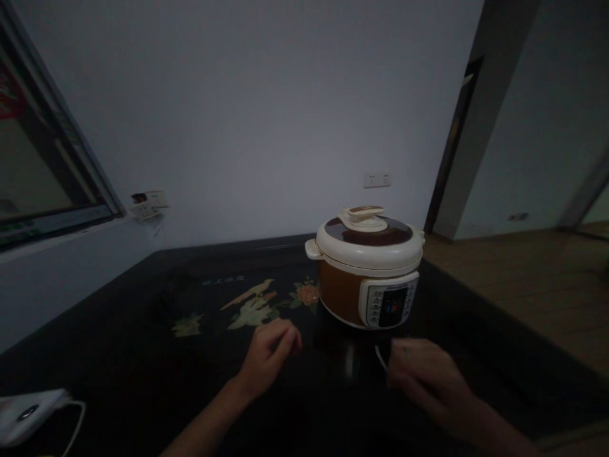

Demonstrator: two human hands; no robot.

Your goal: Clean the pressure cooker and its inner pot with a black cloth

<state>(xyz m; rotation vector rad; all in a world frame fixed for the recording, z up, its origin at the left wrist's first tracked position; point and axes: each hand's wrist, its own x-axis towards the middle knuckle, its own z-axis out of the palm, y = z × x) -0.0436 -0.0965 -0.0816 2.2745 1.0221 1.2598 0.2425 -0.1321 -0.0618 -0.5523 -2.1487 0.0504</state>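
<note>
We see a cooker (pixel 368 273) with a smooth, cream, plastic-looking rim (pixel 361 256) and a glossy dark lid panel (pixel 398 233). Beneath the cooker, the bench (pixel 118 311) looks polished, catching a reflection. Behind it, we find a matt wall (pixel 266 127); to its right, a wood-look floor (pixel 480 273).

A black tabletop (pixel 118 362) decorated with a bird (pixel 251 293) and an orange flower (pixel 307 294) spreads beyond the left hand (pixel 270 349). To that hand's left, a white device (pixel 45 409) with a dark oval trails a white cord (pixel 80 421); blur leaves its kind uncertain. Farther off on that side sit wall sockets (pixel 156 199) beside a window (pixel 35 158). A socket panel (pixel 377 180) marks the pale wall (pixel 266 127) beyond the right hand (pixel 423 368), with brown flooring (pixel 514 279) to its right.
</note>
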